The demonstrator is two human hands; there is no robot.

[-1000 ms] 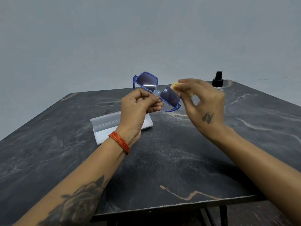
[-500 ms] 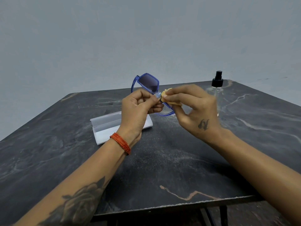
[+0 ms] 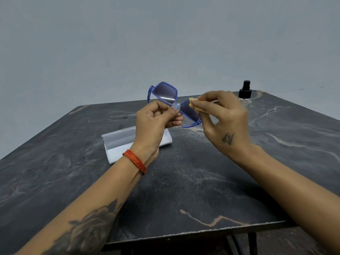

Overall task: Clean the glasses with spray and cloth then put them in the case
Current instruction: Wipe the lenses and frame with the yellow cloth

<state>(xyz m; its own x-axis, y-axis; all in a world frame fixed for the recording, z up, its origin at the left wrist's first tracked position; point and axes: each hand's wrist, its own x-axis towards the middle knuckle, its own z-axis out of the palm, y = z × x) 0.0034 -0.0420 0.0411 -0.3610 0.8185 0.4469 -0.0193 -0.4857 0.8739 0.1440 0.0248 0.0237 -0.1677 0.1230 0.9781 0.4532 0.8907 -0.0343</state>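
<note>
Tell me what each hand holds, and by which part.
Left hand pinches the blue glasses at the bridge. Right hand pinches a small yellow cloth against one lens.

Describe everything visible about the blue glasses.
The glasses have a translucent blue, plastic-looking frame with angular, hexagon-like rims and dark tinted lenses; the upper lens shows a bright reflection. They are held in the air above the table, tilted so that one lens sits higher than the other. The left hand pinches them at the bridge, while the right hand presses a small yellow cloth onto the lower lens.
</note>
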